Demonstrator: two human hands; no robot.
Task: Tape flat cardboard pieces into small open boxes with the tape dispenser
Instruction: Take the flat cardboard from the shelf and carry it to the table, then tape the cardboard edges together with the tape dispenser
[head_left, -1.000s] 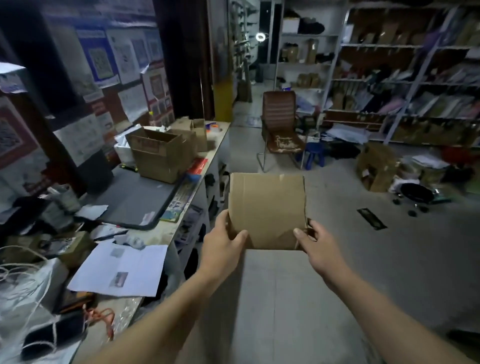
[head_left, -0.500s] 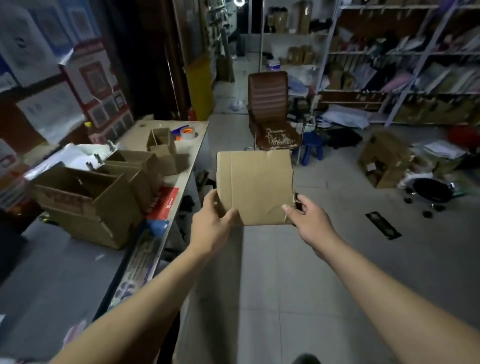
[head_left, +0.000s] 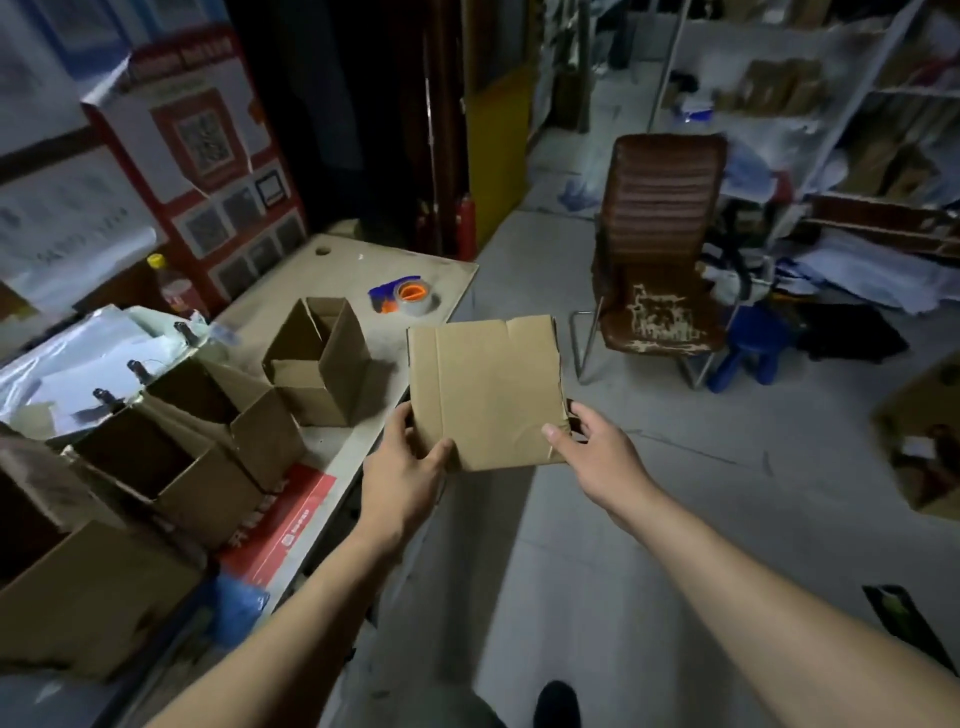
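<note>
Dim stockroom clutter around the work table

A worn brown chair (head_left: 662, 249) stands on the grey floor, a blue plastic stool (head_left: 753, 345) just beside it. Metal shelving (head_left: 852, 104) lines the far wall. A red poster (head_left: 202, 156) leans behind a yellow-capped bottle (head_left: 174, 286), near two fire extinguishers (head_left: 457, 223).

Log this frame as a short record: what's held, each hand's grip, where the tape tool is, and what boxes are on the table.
held: flat cardboard piece, off the table's edge
left hand: grips its lower left corner
right hand: pinches its lower right edge
tape dispenser: lying on the table, untouched
open boxes: several standing on the table
beyond: brown chair
</note>
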